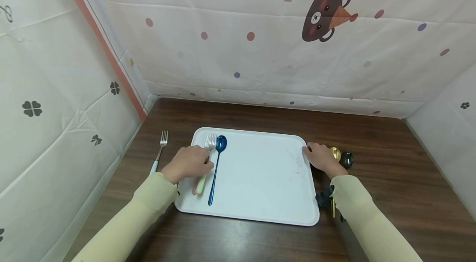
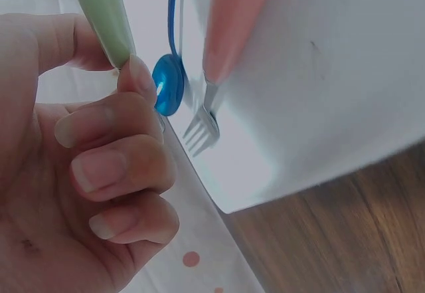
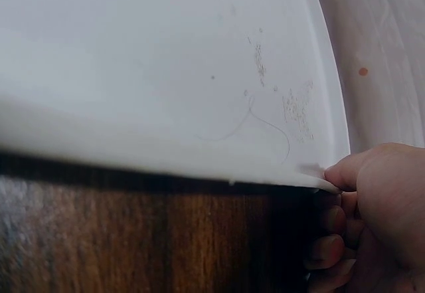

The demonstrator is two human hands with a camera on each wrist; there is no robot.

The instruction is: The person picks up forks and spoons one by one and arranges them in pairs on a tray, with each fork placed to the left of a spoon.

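Note:
A white tray (image 1: 260, 171) lies on the dark wooden table. Over its left part my left hand (image 1: 191, 163) pinches a green-handled fork (image 2: 109, 20) between thumb and index finger, the other fingers curled. Beside it a pink-handled fork (image 2: 236, 27) lies on the tray, mostly covered by the hand in the head view. Just right of these forks is a long blue spoon (image 1: 215, 177), bowl toward the far side. My right hand (image 1: 322, 156) grips the tray's right rim near the far corner, thumb on top and fingers beneath, as the right wrist view shows.
Left of the tray, a fork with a pale handle (image 1: 154, 167) lies on the table (image 1: 238, 237). Near my right wrist are a gold spoon (image 1: 336, 153) and a black spoon (image 1: 347, 160), partly hidden by the arm. Patterned cloth walls (image 1: 223, 55) stand behind and at both sides.

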